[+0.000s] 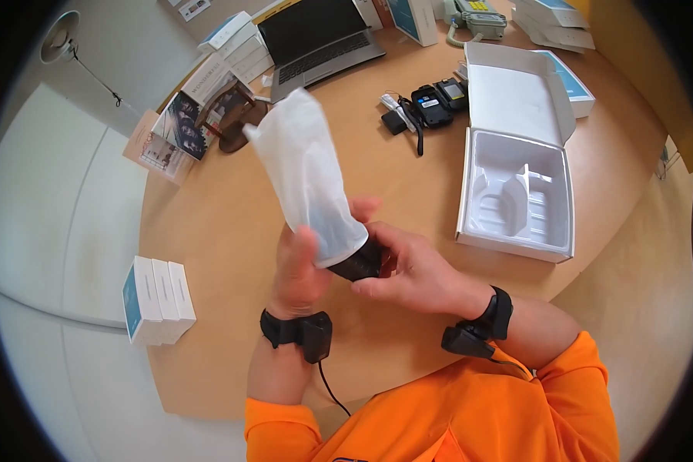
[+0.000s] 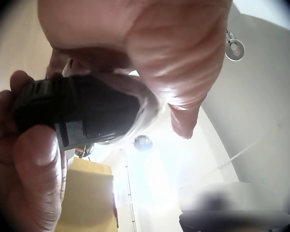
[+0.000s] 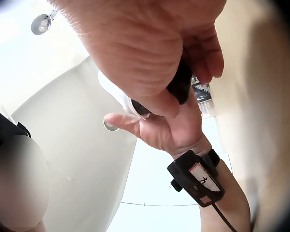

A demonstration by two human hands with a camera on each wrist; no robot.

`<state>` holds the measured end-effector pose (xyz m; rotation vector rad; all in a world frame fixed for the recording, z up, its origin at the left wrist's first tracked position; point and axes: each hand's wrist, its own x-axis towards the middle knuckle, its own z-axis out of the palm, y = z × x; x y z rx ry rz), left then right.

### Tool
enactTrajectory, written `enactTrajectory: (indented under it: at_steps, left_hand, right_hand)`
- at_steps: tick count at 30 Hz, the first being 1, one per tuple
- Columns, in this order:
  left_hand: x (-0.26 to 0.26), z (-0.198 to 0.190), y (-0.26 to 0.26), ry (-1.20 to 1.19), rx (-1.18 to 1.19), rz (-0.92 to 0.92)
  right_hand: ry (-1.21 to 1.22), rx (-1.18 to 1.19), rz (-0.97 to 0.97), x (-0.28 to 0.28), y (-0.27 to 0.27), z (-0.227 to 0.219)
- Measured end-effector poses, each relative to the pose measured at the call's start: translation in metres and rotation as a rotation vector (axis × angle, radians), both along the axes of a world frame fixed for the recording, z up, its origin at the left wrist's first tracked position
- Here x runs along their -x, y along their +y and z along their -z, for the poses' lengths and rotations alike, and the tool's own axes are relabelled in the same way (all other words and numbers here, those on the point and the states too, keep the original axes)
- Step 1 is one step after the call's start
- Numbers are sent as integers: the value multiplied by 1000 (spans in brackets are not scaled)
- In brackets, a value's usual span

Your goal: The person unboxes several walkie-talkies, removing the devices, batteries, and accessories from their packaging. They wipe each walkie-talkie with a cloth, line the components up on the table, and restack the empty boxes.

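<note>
A black device (image 1: 358,260) sits partly inside a whitish, translucent bag (image 1: 304,165), whose loose end points up and away. My right hand (image 1: 416,269) grips the bare black end between thumb and fingers. On the other side, my left hand (image 1: 291,273) lies against the bag, its thumb standing out straight and its fingers mostly hidden behind it. In the left wrist view the black device (image 2: 87,108) shows ridges and a small panel, with the right thumb (image 2: 38,159) pressed along it. The right wrist view shows the left palm (image 3: 171,128) facing the device, thumb extended.
To the right stands an open white box (image 1: 520,189) with a moulded tray. Beyond the hands lie a black case (image 1: 431,106) with small accessories and a laptop (image 1: 316,46). Stacked boxes (image 1: 158,300) sit at the left edge, a wooden stand (image 1: 235,115) and booklets behind.
</note>
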<state>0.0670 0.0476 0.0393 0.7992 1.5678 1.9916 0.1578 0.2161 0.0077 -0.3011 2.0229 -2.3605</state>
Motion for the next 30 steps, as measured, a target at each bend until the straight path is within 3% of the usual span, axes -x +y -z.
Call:
enactTrajectory:
  at_steps: [4, 10, 13, 16, 19, 22, 25, 28, 30]
  left_hand:
    - [-11, 2, 11, -129, -131, -30]
    - [-19, 10, 16, -222, -17, -29]
    - [-18, 9, 17, -144, 60, 39]
    - [-10, 10, 10, -86, 86, 66]
    - [0, -5, 4, -91, -176, 61]
    - [-7, -7, 12, -179, -286, 9]
    - [-11, -4, 4, -249, -192, 198]
    - [-16, -13, 7, -144, -122, -2]
    - [-16, -13, 8, -163, -162, -105]
  right_hand:
    - [-24, -4, -31, 1, 0, 9]
    - [-10, 248, 45, 0, -4, -4]
    - [24, 282, 42, 1, -2, 4]
    - [-63, 397, -54, -1, 3, -6]
    - [-164, 377, -206, -2, 14, -15]
    - [-256, 404, -439, -2, 12, -7]
    - [-278, 508, -542, -3, 6, 4]
    - [-339, 596, -525, -4, 7, 0]
    - [-356, 519, -427, -2, 6, -3]
